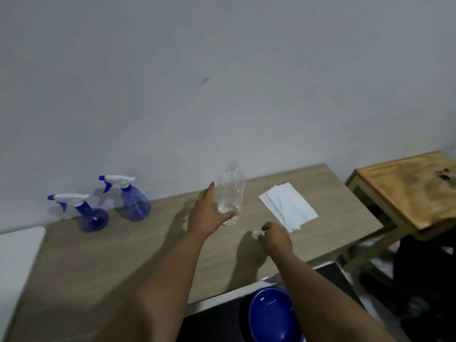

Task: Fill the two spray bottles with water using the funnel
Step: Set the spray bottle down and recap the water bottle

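Upright on the wooden table (103, 262), a clear plastic bottle (230, 193) with no cap is touched low on its side by the left hand (206, 215), whose fingers are spread and nearly straight. Just beside it, a small white cap (256, 234) is pinched by the curled fingers of the right hand (276, 236). Two blue spray bottles (134, 197) are set well apart to the left by the wall, triggers fitted. A white paper sheet (287, 206) lies to the right.

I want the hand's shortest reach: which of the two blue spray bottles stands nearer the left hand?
The right-hand spray bottle, standing farther back by the wall; the other spray bottle sits farther from the left hand.
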### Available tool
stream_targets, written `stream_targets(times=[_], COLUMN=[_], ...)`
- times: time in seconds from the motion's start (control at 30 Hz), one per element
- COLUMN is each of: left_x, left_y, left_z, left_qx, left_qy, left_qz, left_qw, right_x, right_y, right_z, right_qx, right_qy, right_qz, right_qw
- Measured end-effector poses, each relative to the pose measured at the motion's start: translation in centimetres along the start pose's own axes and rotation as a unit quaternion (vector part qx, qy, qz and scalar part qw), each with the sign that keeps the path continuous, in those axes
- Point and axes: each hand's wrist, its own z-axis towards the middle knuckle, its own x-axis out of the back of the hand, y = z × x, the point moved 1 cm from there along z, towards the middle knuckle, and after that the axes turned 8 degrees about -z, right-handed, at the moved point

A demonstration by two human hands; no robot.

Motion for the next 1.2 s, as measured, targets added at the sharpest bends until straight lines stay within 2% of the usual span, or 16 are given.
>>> stream_targets(times=[0.1, 0.23, 0.37, 0.53, 0.63, 0.73, 0.87, 0.93, 1.03, 1.2], left_x=[-1.6, -2.6, -3.2, -3.4, -3.3, -3.1, -2.9, -2.6, -2.3, -2.3], left_y=[-0.2, -0.6, -0.9, -1.6, -1.9, -1.9, -1.6, -1.1, -0.4, -0.9], left_z=[0.9, 1.9, 2.6, 3.2, 3.4, 3.6, 4.3, 4.3, 4.1, 4.3], left_qx=[0.016, 0.012, 0.020, 0.023, 0.025, 0.027, 0.043, 0.048, 0.050, 0.073], left_qy=[0.018, 0.031, 0.038, 0.039, 0.029, 0.015, -0.006, -0.011, -0.020, -0.032], left_qz=[-0.039, -0.075, -0.112, -0.152, -0.157, -0.159, -0.151, -0.136, -0.112, -0.105], left_qw=[0.999, 0.997, 0.993, 0.987, 0.987, 0.987, 0.988, 0.990, 0.992, 0.991], right_x=[-0.8, -2.1, -3.3, -3.0, -0.6, 4.3, 11.7, 14.8, 17.5, 17.6], right_y=[0.5, 0.6, 0.5, 0.2, -0.5, -3.0, -8.3, -11.1, -14.1, -15.7], right_z=[1.8, 3.6, 4.6, 5.1, 5.6, 6.0, 5.8, 5.0, 3.8, 2.9], right_qx=[0.006, 0.029, 0.052, 0.028, -0.003, 0.002, 0.088, 0.144, 0.241, 0.332], right_qy=[-0.025, -0.062, -0.054, -0.060, -0.048, -0.010, 0.045, 0.040, 0.014, -0.002], right_qz=[-0.003, -0.061, -0.096, -0.071, 0.010, 0.122, 0.299, 0.352, 0.300, 0.068], right_qw=[1.000, 0.996, 0.993, 0.995, 0.999, 0.992, 0.949, 0.924, 0.923, 0.941])
